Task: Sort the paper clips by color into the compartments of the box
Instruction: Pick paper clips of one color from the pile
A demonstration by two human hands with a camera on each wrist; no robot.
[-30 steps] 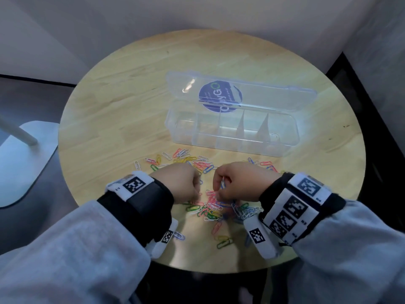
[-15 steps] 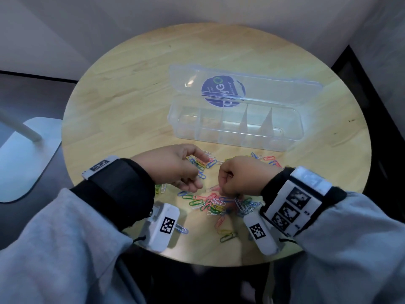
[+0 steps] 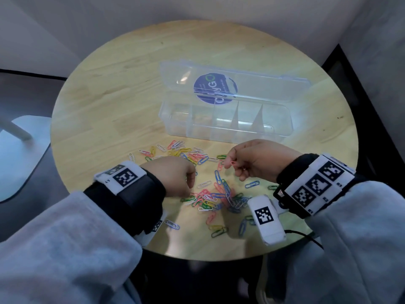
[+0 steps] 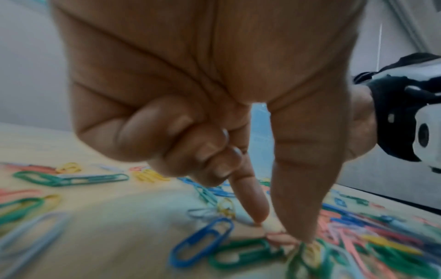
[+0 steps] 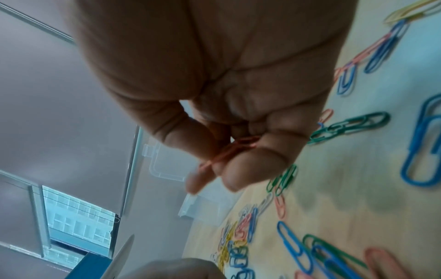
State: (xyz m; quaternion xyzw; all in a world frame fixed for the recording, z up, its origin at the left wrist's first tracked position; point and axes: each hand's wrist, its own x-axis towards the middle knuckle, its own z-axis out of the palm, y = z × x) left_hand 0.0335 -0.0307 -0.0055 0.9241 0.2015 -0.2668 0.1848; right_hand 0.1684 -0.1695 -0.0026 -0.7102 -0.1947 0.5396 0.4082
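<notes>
Coloured paper clips point(image 3: 210, 198) lie in a heap on the round wooden table point(image 3: 131, 95), with a second scatter point(image 3: 186, 152) farther out. The clear compartment box point(image 3: 219, 137) stands beyond them, its compartments bare and its lid point(image 3: 263, 88) open behind. My left hand point(image 3: 186, 185) is down on the heap. In the left wrist view its point(image 4: 282, 230) thumb and forefinger tips pinch a pink clip point(image 4: 279, 236) lying on the table, the other fingers curled. My right hand point(image 3: 229, 160) hovers in front of the box and pinches a red clip point(image 3: 232, 162) between thumb and forefinger point(image 5: 200, 179).
A sticker point(image 3: 215, 88) marks the lid. Walls close in behind and to the right of the table. A grey stand base point(image 3: 22, 150) sits on the floor at left. Bare wood lies left of the box. A corner of the box point(image 5: 203, 207) shows beyond my right fingers.
My left hand came back from the far scatter and dropped onto the near heap. My right hand rose off the heap and moved right toward the box with the red clip.
</notes>
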